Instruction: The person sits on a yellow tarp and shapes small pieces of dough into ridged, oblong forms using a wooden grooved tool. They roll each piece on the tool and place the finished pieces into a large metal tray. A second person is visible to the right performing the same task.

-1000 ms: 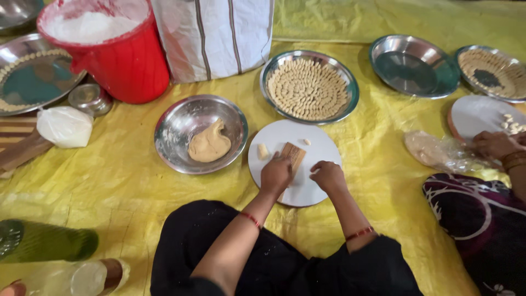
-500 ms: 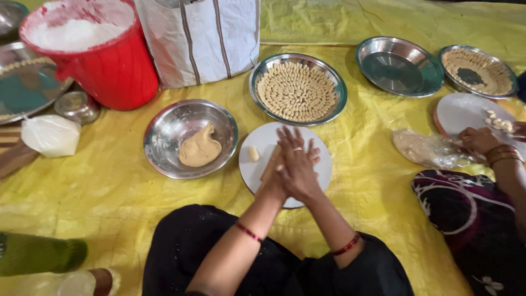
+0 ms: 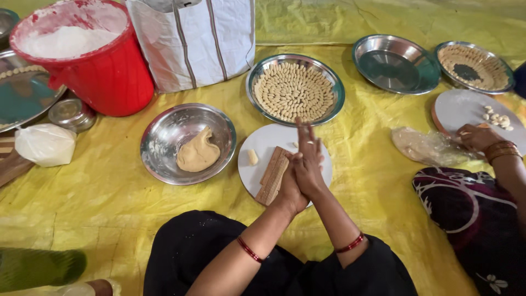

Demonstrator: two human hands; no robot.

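My left hand (image 3: 286,187) and my right hand (image 3: 308,158) are pressed palm to palm above a round white board (image 3: 263,143), right fingers pointing away from me. Whatever lies between the palms is hidden. A ridged wooden block (image 3: 272,175) lies on the board just left of my hands, and a small dough piece (image 3: 252,157) rests further left. Beside the board stands a steel bowl (image 3: 164,137) with a lump of tan dough (image 3: 198,154). Beyond the board, a steel plate (image 3: 335,87) is filled with several small shaped dough pieces.
A red bucket (image 3: 109,77) of white flour and a striped white bag (image 3: 192,44) stand at the back left. An empty steel plate (image 3: 395,63) and another plate (image 3: 475,66) sit at the back right. Another person's hand (image 3: 478,137) works at a second white board (image 3: 460,107).
My hands left the wooden block on the board and came together palm to palm above it. The view shifted slightly.
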